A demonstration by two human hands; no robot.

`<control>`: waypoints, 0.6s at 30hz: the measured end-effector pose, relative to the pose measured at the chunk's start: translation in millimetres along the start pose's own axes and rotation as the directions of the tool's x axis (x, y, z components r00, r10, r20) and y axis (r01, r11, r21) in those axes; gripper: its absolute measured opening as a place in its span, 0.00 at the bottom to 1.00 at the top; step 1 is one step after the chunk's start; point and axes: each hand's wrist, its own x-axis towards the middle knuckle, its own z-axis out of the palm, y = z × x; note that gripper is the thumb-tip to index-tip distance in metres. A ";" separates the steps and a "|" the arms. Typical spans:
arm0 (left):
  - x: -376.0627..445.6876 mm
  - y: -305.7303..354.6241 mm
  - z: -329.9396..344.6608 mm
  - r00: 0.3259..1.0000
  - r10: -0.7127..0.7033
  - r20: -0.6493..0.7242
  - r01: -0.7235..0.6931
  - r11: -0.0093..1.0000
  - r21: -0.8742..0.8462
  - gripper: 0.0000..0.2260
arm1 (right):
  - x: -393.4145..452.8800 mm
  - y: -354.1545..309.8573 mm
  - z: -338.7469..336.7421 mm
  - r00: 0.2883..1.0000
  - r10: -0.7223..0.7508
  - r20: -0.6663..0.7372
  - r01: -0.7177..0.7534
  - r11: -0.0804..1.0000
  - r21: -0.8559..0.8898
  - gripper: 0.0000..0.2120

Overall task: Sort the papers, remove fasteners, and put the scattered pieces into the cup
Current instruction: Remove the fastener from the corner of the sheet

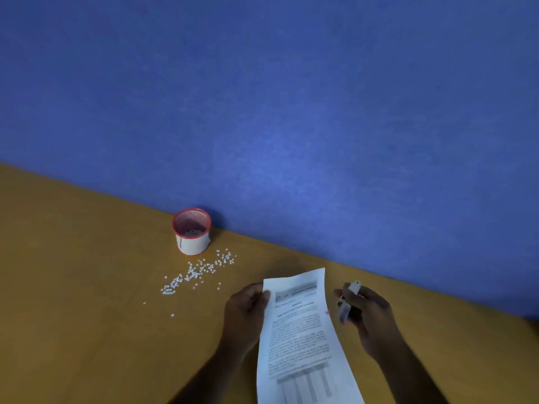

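Printed paper (303,339) is held up over the wooden counter (87,316), its left edge pinched by the left hand (246,313). At right, the right hand (367,313) curls around what appears to be a staple remover (348,301), close to the sheet's edge. Small white pieces (198,272) lie scattered before a red-rimmed cup (192,243) against the blue wall (291,97).

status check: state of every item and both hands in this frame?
cup: upright by the wall, open, a few pieces inside
scattered pieces: loose on the table, outside the cup
paper: printed side up, held at its left edge
left hand: grips the paper
right hand: holds a small grey tool, apart from the paper
table: bears cup and pieces
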 end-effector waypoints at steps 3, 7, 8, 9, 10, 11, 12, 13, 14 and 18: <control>-2.4 10.1 9.5 0.998 0.063 0.031 -0.065 0.995 0.073 0.14 | -9.7 -13.9 -2.0 0.996 0.094 0.006 -0.094 0.977 0.194 0.11; -8.3 25.6 21.2 0.992 0.105 0.072 -0.112 0.989 0.100 0.12 | -26.1 -35.9 -1.0 0.973 0.171 0.158 -0.219 0.901 0.374 0.14; -9.4 28.6 23.2 0.992 0.103 0.078 -0.110 0.989 0.099 0.11 | -32.3 -41.7 0.3 0.960 0.181 0.212 -0.255 0.879 0.404 0.12; -11.1 32.9 25.0 0.991 0.104 0.084 -0.112 0.989 0.097 0.10 | -36.9 -45.8 0.2 0.950 0.181 0.255 -0.279 0.858 0.432 0.11; -12.5 37.1 27.0 0.990 0.110 0.087 -0.118 0.988 0.099 0.09 | -41.4 -49.5 0.2 0.943 0.178 0.282 -0.295 0.840 0.456 0.10; -13.7 40.8 28.7 0.988 0.121 0.093 -0.130 0.986 0.103 0.09 | -45.1 -52.4 0.4 0.936 0.167 0.309 -0.302 0.831 0.466 0.10; -14.9 43.8 29.9 0.986 0.132 0.099 -0.142 0.984 0.106 0.09 | -50.6 -55.8 1.8 0.929 0.156 0.337 -0.306 0.835 0.458 0.10; -16.0 46.8 30.8 0.986 0.135 0.100 -0.146 0.983 0.107 0.09 | -52.6 -56.3 1.6 0.921 0.136 0.365 -0.297 0.851 0.433 0.11; -16.7 49.5 31.5 0.985 0.134 0.104 -0.145 0.984 0.105 0.09 | -54.3 -56.9 1.9 0.918 0.114 0.381 -0.278 0.869 0.410 0.15; -19.9 60.5 35.0 0.978 0.163 0.131 -0.176 0.980 0.098 0.12 | -55.6 -58.2 -5.3 0.934 0.092 0.345 -0.226 0.900 0.373 0.32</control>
